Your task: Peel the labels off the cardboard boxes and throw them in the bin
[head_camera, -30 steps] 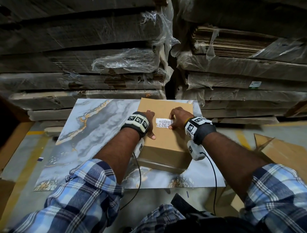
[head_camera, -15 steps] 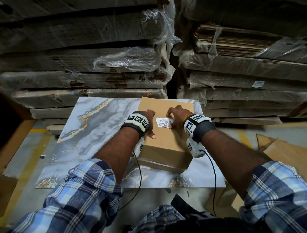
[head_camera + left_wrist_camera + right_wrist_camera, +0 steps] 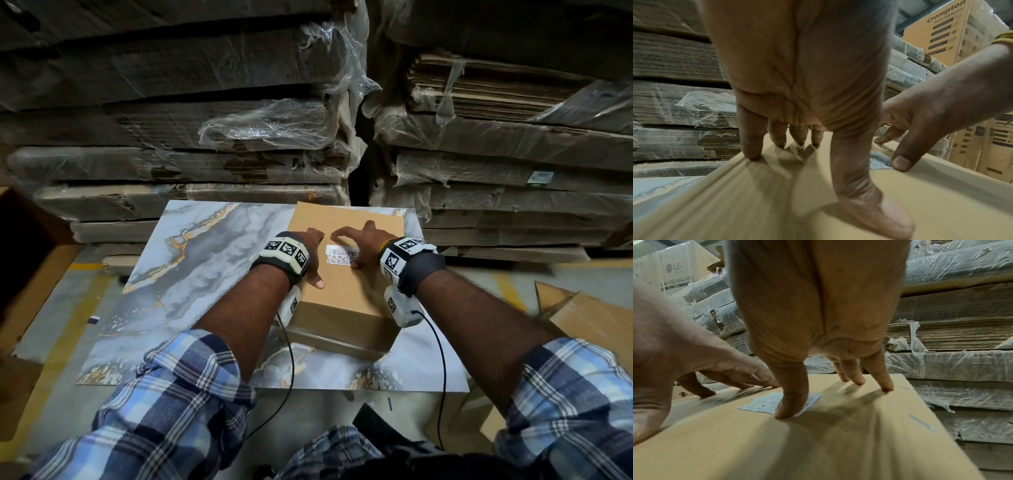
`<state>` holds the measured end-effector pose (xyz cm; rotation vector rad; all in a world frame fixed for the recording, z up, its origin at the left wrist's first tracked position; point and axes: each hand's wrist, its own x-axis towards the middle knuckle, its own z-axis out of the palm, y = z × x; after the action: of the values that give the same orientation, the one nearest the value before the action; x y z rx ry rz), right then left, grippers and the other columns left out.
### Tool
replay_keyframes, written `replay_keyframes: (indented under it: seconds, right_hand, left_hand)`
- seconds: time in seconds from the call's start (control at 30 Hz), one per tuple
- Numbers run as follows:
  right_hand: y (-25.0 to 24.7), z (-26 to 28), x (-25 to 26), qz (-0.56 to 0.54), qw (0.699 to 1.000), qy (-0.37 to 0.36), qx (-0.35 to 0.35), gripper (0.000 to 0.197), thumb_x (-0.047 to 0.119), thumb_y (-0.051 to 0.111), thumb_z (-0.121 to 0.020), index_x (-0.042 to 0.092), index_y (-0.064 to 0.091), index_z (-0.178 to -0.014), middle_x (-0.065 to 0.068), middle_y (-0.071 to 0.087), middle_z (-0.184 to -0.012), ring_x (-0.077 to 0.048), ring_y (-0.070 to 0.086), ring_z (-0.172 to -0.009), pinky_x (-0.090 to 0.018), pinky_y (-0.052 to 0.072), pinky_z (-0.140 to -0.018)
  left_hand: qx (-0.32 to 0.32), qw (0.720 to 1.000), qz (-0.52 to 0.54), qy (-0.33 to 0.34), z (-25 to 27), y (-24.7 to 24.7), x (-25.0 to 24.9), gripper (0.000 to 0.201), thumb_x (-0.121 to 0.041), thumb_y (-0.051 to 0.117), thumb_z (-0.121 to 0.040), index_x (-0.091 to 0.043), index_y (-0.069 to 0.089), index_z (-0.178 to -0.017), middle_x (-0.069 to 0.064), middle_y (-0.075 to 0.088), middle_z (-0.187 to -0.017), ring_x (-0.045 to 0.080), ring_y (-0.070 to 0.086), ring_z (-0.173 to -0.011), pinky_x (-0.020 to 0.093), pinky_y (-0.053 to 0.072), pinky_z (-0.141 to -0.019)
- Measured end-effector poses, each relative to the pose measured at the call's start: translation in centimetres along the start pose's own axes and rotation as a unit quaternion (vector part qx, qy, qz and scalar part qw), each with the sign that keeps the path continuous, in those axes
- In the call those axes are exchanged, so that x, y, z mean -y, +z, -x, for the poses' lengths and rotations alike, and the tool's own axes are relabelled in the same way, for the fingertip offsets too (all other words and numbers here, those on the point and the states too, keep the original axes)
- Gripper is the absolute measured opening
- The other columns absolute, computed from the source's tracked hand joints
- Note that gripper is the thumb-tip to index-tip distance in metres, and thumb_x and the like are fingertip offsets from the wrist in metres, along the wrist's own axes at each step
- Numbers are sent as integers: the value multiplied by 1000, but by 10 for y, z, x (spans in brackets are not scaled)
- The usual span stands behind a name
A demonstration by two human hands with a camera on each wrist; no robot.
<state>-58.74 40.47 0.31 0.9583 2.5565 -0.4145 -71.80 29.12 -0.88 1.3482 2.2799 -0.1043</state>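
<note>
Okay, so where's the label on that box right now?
In the head view, the label lies flat on top of the box, between the left hand and the right hand, with the right thumb on its right end.

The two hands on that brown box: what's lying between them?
A white barcode label, stuck flat on the box top. The right hand has its thumb on the label's right end; the left hand rests beside it. The head view shows this.

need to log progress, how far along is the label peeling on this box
Done: nothing visible; the barcode label lies flat on the cardboard box. In hand: left hand steadies the box, right hand thumb presses the label's edge. Left: lifting, peeling and binning; no bin in view.
</note>
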Motion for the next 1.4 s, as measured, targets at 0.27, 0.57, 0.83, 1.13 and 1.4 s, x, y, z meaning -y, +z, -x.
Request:
replay_keyframes:
  seconds: [0.27,0.57,0.83,1.13,1.4]
  right_hand:
    - [0,0,-1,-16,1000,13,-7,68,23,79,-82,41,44,-138,-12,34,-138,-38,55,-117,-47,49,-98]
    - [4,3,-7,-35,999,17,-33,59,30,82,-80,37,49,-129,-7,39,-136,-32,57,-114,-45,49,-97]
    - [5,5,-14,-30,997,18,-62,60,37,84,-76,36,52,-126,-3,43,-138,-32,57,-116,-40,47,-95]
    - [-2,2,-6,-16,998,18,-51,48,34,89,-70,32,60,-107,-5,47,-129,-29,59,-108,-33,45,-84]
    - [1,3,-8,-27,998,19,-56,46,33,88,-72,33,60,-108,-4,47,-128,-29,59,-107,-38,51,-90]
  left_hand:
    - [2,1000,-6,7,-3,1,1,129,-51,95,-37,-20,33,-146,5,48,-147,35,60,-117,46,52,-96]
    - [9,1000,-8,10,-2,-1,1,126,-49,96,-40,-19,34,-145,6,45,-149,36,59,-119,47,51,-97]
    - [5,1000,-3,18,-3,0,3,122,-45,96,-48,-18,32,-147,5,47,-146,34,57,-122,45,49,-99]
    - [10,1000,-14,15,2,-2,1,121,-45,95,-51,-17,30,-150,5,36,-156,35,52,-128,47,47,-103]
    - [6,1000,1,15,9,-4,0,124,-46,95,-49,-18,30,-150,5,42,-152,35,55,-125,46,48,-101]
